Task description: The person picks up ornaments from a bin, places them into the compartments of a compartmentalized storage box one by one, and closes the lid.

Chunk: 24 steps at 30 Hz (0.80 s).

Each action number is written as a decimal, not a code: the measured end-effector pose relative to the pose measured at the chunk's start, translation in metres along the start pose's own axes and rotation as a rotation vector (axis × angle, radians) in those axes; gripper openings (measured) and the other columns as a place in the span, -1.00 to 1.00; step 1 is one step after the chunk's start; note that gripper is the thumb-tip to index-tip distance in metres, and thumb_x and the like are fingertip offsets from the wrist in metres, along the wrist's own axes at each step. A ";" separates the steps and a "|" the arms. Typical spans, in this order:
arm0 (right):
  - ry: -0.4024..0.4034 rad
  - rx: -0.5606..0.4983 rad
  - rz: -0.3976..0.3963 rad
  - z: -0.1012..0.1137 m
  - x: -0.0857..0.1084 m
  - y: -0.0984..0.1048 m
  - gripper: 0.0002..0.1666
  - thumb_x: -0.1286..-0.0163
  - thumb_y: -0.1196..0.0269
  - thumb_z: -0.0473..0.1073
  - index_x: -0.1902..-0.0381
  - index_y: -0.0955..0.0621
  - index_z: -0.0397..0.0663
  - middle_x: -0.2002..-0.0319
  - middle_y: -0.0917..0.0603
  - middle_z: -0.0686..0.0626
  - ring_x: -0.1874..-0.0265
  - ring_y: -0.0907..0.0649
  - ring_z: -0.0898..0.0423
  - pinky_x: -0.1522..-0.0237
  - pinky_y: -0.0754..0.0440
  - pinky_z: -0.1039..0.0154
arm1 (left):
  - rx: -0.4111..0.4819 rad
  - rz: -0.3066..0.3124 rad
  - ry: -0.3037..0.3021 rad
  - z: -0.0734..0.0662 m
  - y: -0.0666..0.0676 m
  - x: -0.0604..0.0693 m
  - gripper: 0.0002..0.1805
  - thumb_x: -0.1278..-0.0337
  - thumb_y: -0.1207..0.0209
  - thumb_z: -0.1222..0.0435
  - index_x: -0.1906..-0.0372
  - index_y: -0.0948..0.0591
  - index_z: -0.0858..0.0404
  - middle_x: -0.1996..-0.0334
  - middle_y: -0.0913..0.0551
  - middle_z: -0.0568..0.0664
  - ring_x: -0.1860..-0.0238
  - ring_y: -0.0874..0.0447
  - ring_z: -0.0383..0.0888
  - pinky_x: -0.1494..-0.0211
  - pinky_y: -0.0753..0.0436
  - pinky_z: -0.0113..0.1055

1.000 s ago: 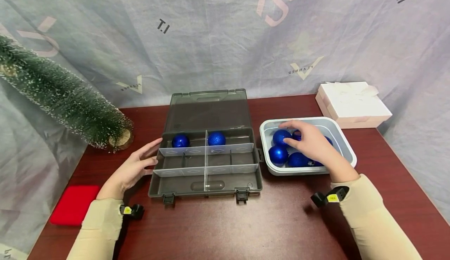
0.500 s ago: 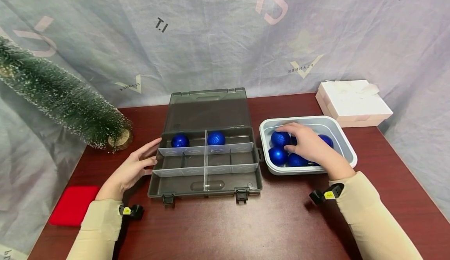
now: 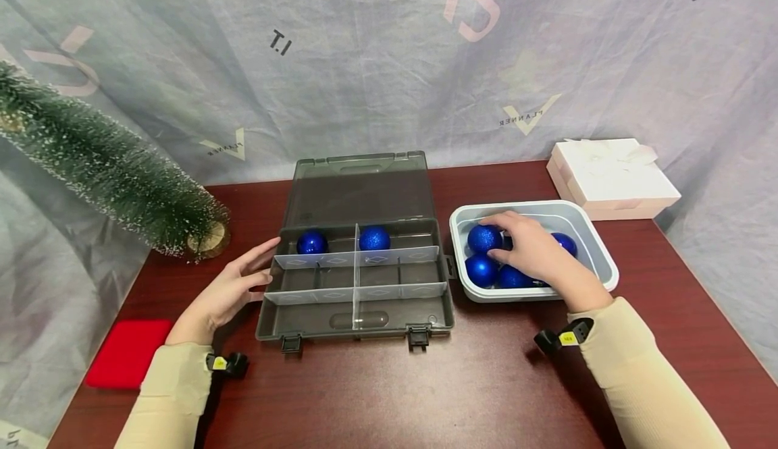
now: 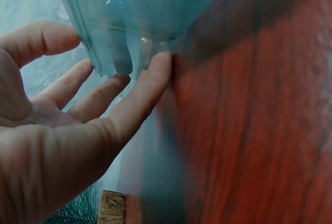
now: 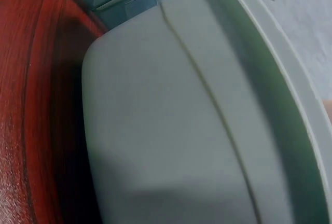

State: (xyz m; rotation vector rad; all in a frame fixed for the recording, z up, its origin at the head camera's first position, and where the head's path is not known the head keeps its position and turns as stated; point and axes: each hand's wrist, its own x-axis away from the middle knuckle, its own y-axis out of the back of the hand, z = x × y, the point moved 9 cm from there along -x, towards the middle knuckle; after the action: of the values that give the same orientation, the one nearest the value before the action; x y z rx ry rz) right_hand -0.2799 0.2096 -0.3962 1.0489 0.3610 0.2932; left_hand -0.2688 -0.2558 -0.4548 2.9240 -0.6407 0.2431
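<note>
In the head view, my right hand (image 3: 535,250) reaches into a white plastic tub (image 3: 504,295). Its thumb and forefinger grip a glittery blue Christmas ball (image 3: 484,238) from two sides. Other blue balls, such as a matte one (image 3: 482,270), lie around it, some partly covered by the hand. My left hand (image 3: 226,295) rests its spread fingers against the left side of a grey see-through divider box (image 3: 389,334). The left wrist view shows these fingertips (image 4: 122,79) at the box's edge. Two blue balls, one shiny (image 3: 312,242) and one glittery (image 3: 374,238), sit in its back row.
The box's lid (image 3: 358,192) lies folded back toward the backdrop. A white gift box (image 3: 614,172) stands behind the tub at the right. A small frosted Christmas tree (image 3: 121,172) leans at the left, and a red item (image 3: 130,354) lies near the left table edge.
My right hand has shifted slightly and spread its thumb and forefinger wider about the glittery ball in the tub. Over the last half second it hardly moves. My left hand stays put.
</note>
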 end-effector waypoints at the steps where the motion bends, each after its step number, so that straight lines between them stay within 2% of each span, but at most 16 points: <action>1: -0.003 -0.006 -0.006 -0.001 0.000 0.001 -0.38 -0.22 -0.47 -0.31 -0.24 -0.58 -0.27 -0.15 -0.61 -0.34 -0.12 -0.58 -0.32 -0.17 -0.44 -0.28 | 0.003 0.000 0.000 0.000 0.000 0.000 -0.27 -0.52 0.01 0.45 -0.66 -0.09 0.09 -0.61 0.04 0.26 0.12 -0.46 -0.12 -0.03 -0.50 0.02; 9: -0.049 -0.125 -0.046 -0.002 0.002 0.010 -0.39 -0.23 -0.47 -0.32 -0.23 -0.57 -0.29 -0.14 -0.61 -0.32 -0.03 -0.66 -0.28 -0.05 -0.60 -0.19 | 0.013 -0.003 0.004 0.000 0.000 -0.001 -0.27 -0.51 0.01 0.46 -0.66 -0.09 0.08 -0.61 0.04 0.25 0.14 -0.45 -0.14 -0.01 -0.52 0.00; 15: -0.089 -0.168 -0.059 0.001 0.005 0.015 -0.37 -0.24 -0.47 -0.30 -0.26 -0.55 -0.28 -0.16 -0.59 -0.34 -0.08 -0.62 -0.30 -0.06 -0.59 -0.19 | 0.010 -0.004 0.008 0.000 0.001 0.000 -0.26 -0.51 0.01 0.46 -0.66 -0.09 0.07 -0.61 0.05 0.24 0.12 -0.44 -0.12 -0.01 -0.51 0.01; 24: -0.081 -0.263 -0.179 0.009 0.009 0.032 -0.37 -0.19 -0.48 -0.38 -0.23 -0.57 -0.28 -0.11 -0.59 -0.29 -0.05 -0.65 -0.32 0.01 -0.62 -0.18 | 0.013 -0.003 0.006 -0.002 -0.001 0.000 -0.26 -0.50 0.02 0.48 -0.66 -0.08 0.10 -0.61 0.06 0.25 0.11 -0.44 -0.12 -0.03 -0.49 0.04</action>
State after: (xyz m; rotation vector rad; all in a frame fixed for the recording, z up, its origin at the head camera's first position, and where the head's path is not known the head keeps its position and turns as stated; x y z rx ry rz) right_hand -0.2702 0.2215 -0.3656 0.7624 0.3306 0.1328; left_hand -0.2685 -0.2543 -0.4533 2.9352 -0.6362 0.2561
